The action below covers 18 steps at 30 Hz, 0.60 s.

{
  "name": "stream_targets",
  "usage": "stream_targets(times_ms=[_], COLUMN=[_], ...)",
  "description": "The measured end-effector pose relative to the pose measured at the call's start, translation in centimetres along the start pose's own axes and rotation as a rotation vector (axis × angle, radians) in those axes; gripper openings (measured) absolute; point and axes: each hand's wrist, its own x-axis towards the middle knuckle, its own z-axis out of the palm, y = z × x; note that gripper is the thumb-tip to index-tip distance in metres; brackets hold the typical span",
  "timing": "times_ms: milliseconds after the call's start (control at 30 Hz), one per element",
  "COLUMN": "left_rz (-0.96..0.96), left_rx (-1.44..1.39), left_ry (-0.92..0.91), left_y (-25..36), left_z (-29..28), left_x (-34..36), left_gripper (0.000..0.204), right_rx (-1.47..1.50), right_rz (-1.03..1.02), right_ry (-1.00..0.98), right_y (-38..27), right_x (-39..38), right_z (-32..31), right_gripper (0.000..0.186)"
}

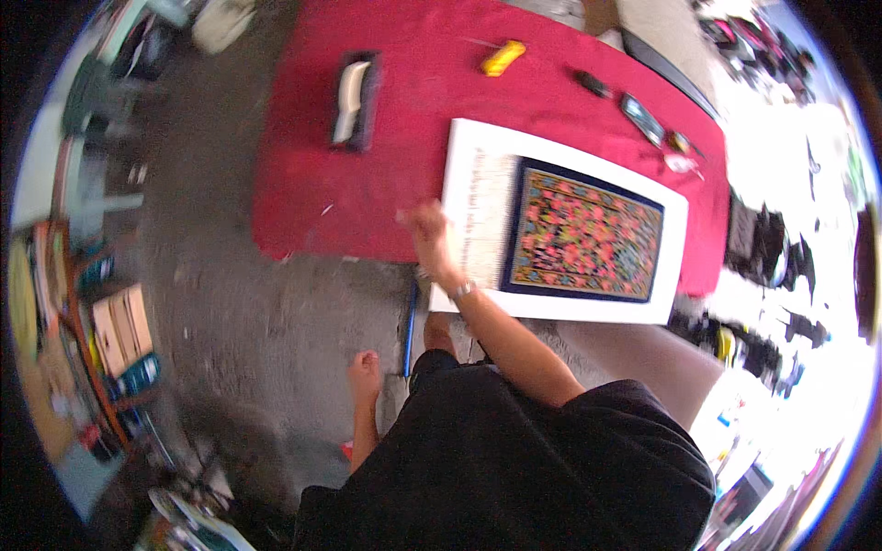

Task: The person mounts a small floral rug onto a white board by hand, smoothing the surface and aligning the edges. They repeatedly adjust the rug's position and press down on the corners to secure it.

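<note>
On the near right part of the red-covered table (312, 197), a small flowered rug (588, 234) is laid flat on a white board (672, 262), its pale fringe (491, 216) spread toward the left. The laying-out appears done; whether any work is left on the rug cannot be judged. By the board's left edge, the right hand (430, 231) is held with fingers partly curled; because of blur, it cannot be told whether anything is gripped or touched. The left hand (365, 369) is held low, off the table's near side, fingers curled in, nothing seen in them. Farther out, a brush (351, 92) is placed far left, a yellow tool (503, 58) at the far edge and a phone (641, 119) far right. No writing can be read.
</note>
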Motion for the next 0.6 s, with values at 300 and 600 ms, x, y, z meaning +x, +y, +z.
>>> stream_targets(times_ms=[300, 600], left_rz=[1.108, 1.823], left_rx=[0.116, 0.344], left_ry=[-0.283, -0.763], left_y=[29.3, 42.8], left_z=[10.0, 32.4], left_x=[7.7, 3.8], left_gripper=[0.013, 0.032], right_rx=[0.452, 0.808], right_rz=[0.830, 0.907], right_ry=[0.637, 1.606], right_y=[4.8, 11.7], right_x=[-18.8, -26.6], right_z=[-24.4, -24.1], right_gripper=[0.019, 0.019])
